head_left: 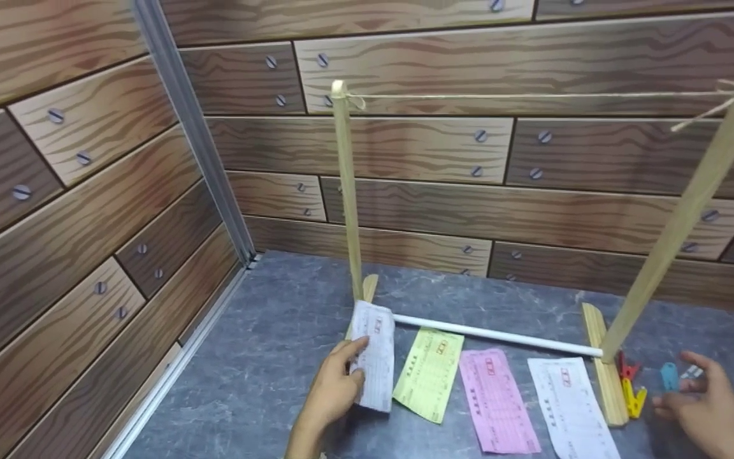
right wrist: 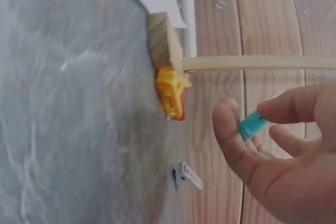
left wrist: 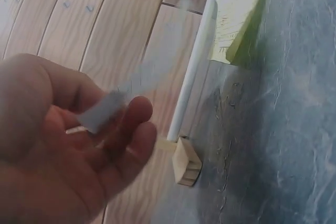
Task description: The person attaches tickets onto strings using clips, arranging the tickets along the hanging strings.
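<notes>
My left hand [head_left: 334,387] pinches a whitish printed paper slip [head_left: 376,357] near the left post of a wooden frame. In the left wrist view this slip [left wrist: 152,66] is blurred and raised off the table. My right hand [head_left: 711,405] pinches a teal clothespin [right wrist: 253,125] between thumb and fingers, above the table to the right of the frame. On the table lie a yellow-green slip [head_left: 432,373], a pink slip [head_left: 497,401] and a white slip [head_left: 572,405]. Beside the frame's right foot are a yellow clothespin [head_left: 633,398], a red clothespin [head_left: 627,368] and a whitish clothespin [right wrist: 187,176].
A string [head_left: 532,96] runs between the tops of the left post [head_left: 348,191] and right post [head_left: 679,236]. A white rod [head_left: 501,335] joins their feet low down. Wood-patterned walls [head_left: 405,146] stand behind and to the left of the grey table [head_left: 233,382].
</notes>
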Demonstrator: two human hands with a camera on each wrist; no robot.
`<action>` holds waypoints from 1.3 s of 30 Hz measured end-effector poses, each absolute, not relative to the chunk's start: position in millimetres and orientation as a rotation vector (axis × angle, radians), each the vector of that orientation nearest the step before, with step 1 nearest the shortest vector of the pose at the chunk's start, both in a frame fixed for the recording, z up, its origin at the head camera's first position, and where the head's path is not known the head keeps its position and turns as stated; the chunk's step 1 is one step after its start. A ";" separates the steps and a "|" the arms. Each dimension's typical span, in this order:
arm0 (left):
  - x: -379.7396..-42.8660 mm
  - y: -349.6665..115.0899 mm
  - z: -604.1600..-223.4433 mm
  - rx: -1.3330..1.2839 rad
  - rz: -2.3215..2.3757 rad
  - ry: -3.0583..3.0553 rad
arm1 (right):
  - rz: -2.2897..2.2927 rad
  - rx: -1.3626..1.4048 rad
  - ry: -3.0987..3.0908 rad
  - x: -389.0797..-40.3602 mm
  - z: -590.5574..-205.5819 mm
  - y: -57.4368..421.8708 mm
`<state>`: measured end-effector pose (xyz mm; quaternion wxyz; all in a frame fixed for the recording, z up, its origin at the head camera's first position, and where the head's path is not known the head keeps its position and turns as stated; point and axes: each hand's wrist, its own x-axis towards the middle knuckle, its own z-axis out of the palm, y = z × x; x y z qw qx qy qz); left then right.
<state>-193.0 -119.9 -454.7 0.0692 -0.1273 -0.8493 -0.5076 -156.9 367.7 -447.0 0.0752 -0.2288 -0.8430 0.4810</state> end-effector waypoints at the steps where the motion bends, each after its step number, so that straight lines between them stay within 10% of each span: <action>1: -193.6 -118.8 -454.6 -0.395 -1.547 -2.520 | 1.465 -0.695 -2.517 -155.5 -445.6 367.3; 39: -226.7 -97.7 -383.1 -0.486 -1.558 -1.840 | 1.729 0.085 -2.283 -131.0 -332.2 336.6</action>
